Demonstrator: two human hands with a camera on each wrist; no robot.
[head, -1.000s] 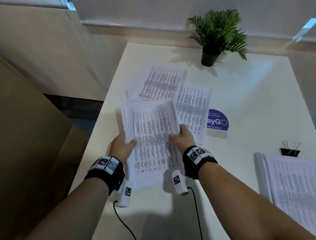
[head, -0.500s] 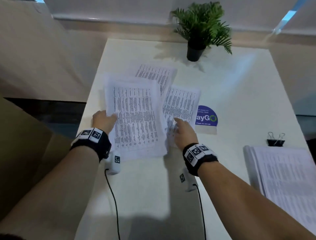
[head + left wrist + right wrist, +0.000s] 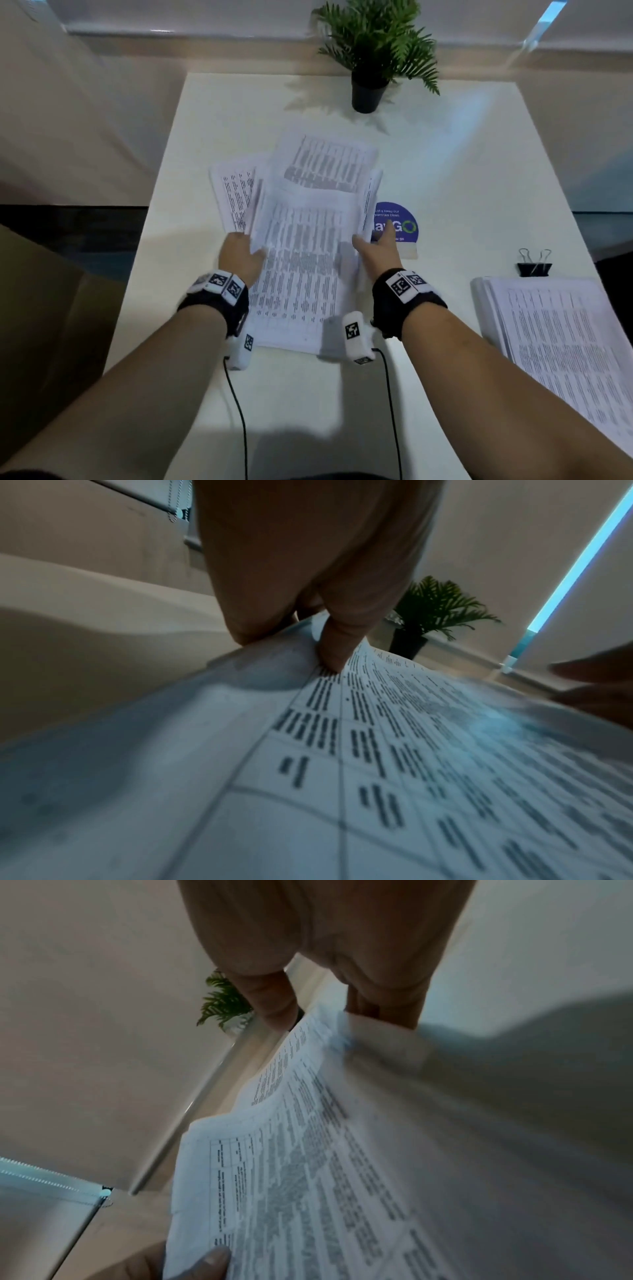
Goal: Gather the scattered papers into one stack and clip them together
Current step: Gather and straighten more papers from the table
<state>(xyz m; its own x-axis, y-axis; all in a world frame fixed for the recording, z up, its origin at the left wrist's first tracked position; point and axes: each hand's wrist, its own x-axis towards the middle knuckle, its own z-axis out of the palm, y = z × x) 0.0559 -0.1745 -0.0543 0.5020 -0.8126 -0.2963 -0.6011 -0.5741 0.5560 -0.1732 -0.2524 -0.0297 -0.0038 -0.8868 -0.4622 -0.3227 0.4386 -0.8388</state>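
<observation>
From the head view: gripping the printed papers (image 3: 301, 253) at both side edges, left hand (image 3: 241, 258) with thumb on top at the left edge, right hand (image 3: 375, 255) with thumb on top at the right edge and a finger stretched forward over the purple sticker (image 3: 399, 224). Held in the middle of the white desk (image 3: 479, 164), over more loose sheets (image 3: 233, 195) fanned beneath and behind. Off to the right, a second stack (image 3: 565, 342) lying flat, a black binder clip (image 3: 534, 265) just behind it. Potted plant (image 3: 371, 51) at the far edge.

From the left wrist: thumb (image 3: 337, 642) pressed down on the top sheet (print blurred), other fingers hidden under the paper.

From the right wrist: pinching the sheets' edge, thumb (image 3: 270, 1001) above, fingers below; all motion-smeared.
</observation>
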